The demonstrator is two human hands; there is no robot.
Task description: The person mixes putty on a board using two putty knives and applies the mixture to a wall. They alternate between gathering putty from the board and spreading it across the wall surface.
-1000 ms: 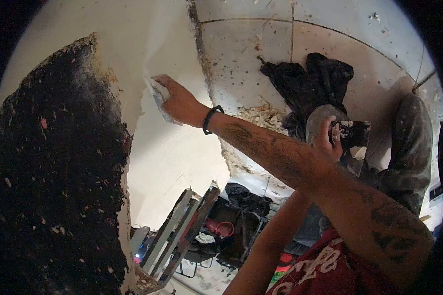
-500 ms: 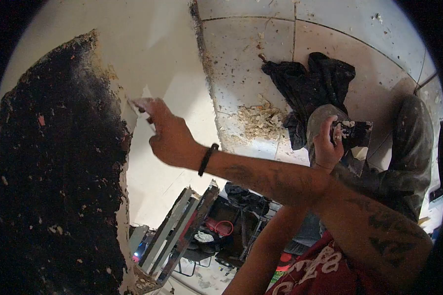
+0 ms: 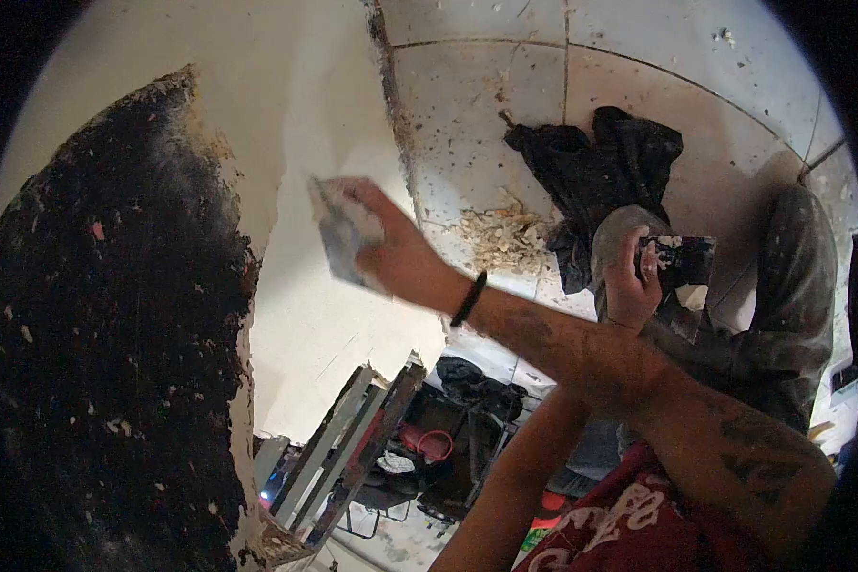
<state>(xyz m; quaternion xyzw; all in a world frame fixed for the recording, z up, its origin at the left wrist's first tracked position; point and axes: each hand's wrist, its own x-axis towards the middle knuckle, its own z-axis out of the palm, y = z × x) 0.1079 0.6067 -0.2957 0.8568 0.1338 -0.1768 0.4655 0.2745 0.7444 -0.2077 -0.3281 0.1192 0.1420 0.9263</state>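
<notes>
My right hand [image 3: 391,243] is closed on a flat grey putty knife [image 3: 345,243], blurred by motion, over the pale wall [image 3: 296,315]. Its forearm, with a black wristband, crosses above my left arm. My left hand [image 3: 634,286] grips a black rectangular plate [image 3: 686,262] smeared with whitish filler, close to my knees. Left of my right hand, a large dark rough patch [image 3: 124,334] with a ragged pale edge covers the wall.
A crumpled black bag [image 3: 610,157] lies on the tiled floor [image 3: 477,105] beside a heap of pale chips [image 3: 505,236]. Grey and dark panels [image 3: 343,448] lean at the bottom, near a pink-red round item [image 3: 434,443] and dark gear.
My right hand has moved right, away from the dark patch's edge, and the putty knife's flat face now shows. My left hand has hardly moved and keeps its hold on the plate.
</notes>
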